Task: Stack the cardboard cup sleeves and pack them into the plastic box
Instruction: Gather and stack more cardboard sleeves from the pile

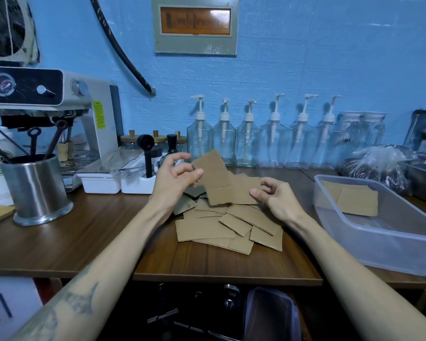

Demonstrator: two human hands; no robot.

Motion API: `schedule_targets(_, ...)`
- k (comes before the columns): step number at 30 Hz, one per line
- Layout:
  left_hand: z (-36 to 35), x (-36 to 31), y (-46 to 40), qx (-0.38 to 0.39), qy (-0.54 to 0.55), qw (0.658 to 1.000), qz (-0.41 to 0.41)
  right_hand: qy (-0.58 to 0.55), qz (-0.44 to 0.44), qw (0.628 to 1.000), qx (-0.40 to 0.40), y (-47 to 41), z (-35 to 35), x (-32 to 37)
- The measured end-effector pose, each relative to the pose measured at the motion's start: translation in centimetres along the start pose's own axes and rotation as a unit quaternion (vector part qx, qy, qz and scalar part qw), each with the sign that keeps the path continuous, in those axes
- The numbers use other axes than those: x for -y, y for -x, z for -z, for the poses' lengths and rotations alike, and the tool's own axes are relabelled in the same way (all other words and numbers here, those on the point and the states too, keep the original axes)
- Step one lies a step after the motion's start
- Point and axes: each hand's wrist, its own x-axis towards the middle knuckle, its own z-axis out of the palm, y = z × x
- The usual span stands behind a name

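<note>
A loose pile of flat brown cardboard cup sleeves lies on the wooden counter in front of me. My left hand pinches one sleeve by its left edge and holds it tilted above the pile. My right hand grips another sleeve by its right end, and the two held sleeves overlap. The clear plastic box stands on the right of the counter with a few sleeves lying flat inside it.
A steel utensil pot stands at the left before an espresso machine. White trays and a row of pump bottles line the back wall. A plastic bag and a metal tray sit behind the box.
</note>
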Motion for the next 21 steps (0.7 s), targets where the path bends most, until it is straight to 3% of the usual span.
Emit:
schedule_targets(5, 0.1, 0.0, -0.3, -0.042, -0.024, 0.998, -0.032, -0.015, -0.001, 1.0, 0.012, 0.0, -0.2, 0.0)
schedule_targets(8, -0.7, 0.4, 0.0, 0.032, -0.123, 0.989, -0.073, -0.014, -0.001, 1.0, 0.027, 0.0, -0.2, 0.0)
schedule_targets(12, -1.1, 2.4, 0.3, 0.142, -0.299, 0.934, -0.134, -0.025, 0.004, 0.999, 0.029, 0.0, -0.3, 0.2)
schedule_targets(16, -1.0, 3.1, 0.2, 0.126, -0.341, 0.917, -0.164, -0.01, 0.016, 0.999, 0.041, -0.1, -0.3, -0.1)
schedule_targets(21, -0.7, 3.8, 0.1, 0.096, -0.376, 0.919, -0.074, 0.012, 0.02, 0.998, 0.055, 0.3, -0.4, 0.6)
